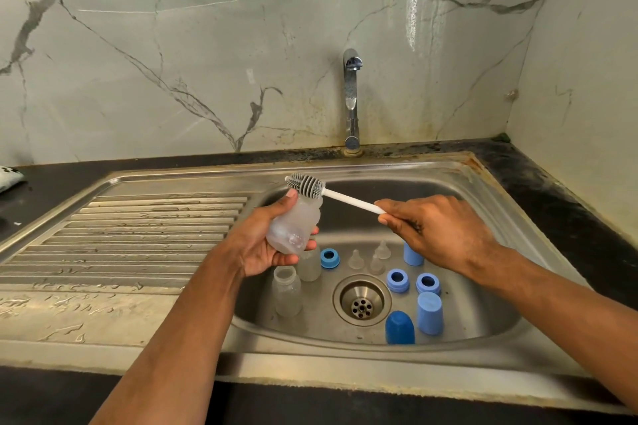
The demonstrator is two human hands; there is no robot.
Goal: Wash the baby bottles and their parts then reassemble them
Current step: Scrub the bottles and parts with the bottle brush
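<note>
My left hand (264, 245) grips a frosted clear baby bottle (296, 223), tilted over the sink basin (483, 203). My right hand (438, 228) holds the white handle of a bottle brush (348, 197); its grey head (305, 184) lies across the bottle's mouth, outside it. On the basin floor stand two more clear bottles (286, 291) (309, 264), three clear teats (376, 259), three blue collar rings (398, 280) (428, 283) (329, 258), two light blue caps (429, 313) (413, 254) and a dark blue cap (399, 328).
A chrome tap (352, 97) rises behind the basin, with no water running. The drain (361, 300) sits mid-basin. A ribbed steel draining board (138, 235) lies to the left. Dark countertop (552, 210) and marble walls surround the sink. A patterned cloth (8, 178) shows at far left.
</note>
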